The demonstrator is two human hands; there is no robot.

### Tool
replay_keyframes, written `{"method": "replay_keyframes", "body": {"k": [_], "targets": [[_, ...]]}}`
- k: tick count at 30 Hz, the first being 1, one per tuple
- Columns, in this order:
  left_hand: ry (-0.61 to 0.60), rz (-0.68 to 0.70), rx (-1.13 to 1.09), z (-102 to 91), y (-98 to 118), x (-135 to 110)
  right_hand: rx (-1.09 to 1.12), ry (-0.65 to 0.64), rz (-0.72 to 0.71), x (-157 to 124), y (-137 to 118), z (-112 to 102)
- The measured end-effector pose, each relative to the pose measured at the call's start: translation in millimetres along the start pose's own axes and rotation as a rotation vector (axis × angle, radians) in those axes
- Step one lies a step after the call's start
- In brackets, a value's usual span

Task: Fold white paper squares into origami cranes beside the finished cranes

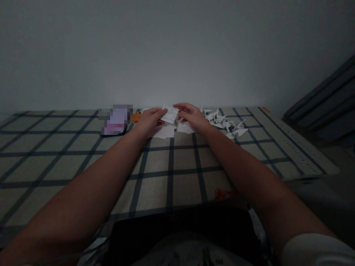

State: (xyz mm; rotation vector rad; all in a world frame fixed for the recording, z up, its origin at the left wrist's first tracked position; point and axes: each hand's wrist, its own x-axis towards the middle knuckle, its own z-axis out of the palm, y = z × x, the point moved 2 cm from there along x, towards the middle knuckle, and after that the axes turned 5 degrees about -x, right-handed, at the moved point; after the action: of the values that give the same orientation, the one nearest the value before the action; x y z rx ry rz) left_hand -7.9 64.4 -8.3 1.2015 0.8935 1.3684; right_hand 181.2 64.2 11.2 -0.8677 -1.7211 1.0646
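A small white sheet of paper [170,114] with crease-like lines is held up above the table at the far middle. My left hand [149,120] grips its left side, thumb on top. On the other side, my right hand [192,115] has its curled fingers and thumb at the paper's right edge. More white paper sheets [163,131] lie flat beneath my hands. Just right of my right hand is a loose heap of folded white paper cranes [222,122], partly hidden by my wrist.
A phone [118,120] with a lit, blurred screen stands at the left near the wall. Beside my left hand sits an orange item [135,118]. Another orange object [223,194] lies at the near edge. A checked cloth [180,159] covers the table; dark folds [330,96] hang at the right.
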Motion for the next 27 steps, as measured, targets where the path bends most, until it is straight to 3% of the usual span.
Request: {"method": "replay_keyframes", "body": {"k": [4,14,23,27], "targets": [[0.053,0.0,-0.006,-0.5,1,2,-0.056,-0.087,0.025,-4,-5,5],[0.066,0.005,0.025,6.1,7,-5,-0.075,-0.092,0.037,0,4,5],[-0.102,-0.012,-0.14,9.4,12,-7,-0.064,-0.042,0.047,2,3,2],[-0.11,-0.031,-0.151,10.4,15,-10,-0.053,-0.036,0.051,2,3,1]]}}
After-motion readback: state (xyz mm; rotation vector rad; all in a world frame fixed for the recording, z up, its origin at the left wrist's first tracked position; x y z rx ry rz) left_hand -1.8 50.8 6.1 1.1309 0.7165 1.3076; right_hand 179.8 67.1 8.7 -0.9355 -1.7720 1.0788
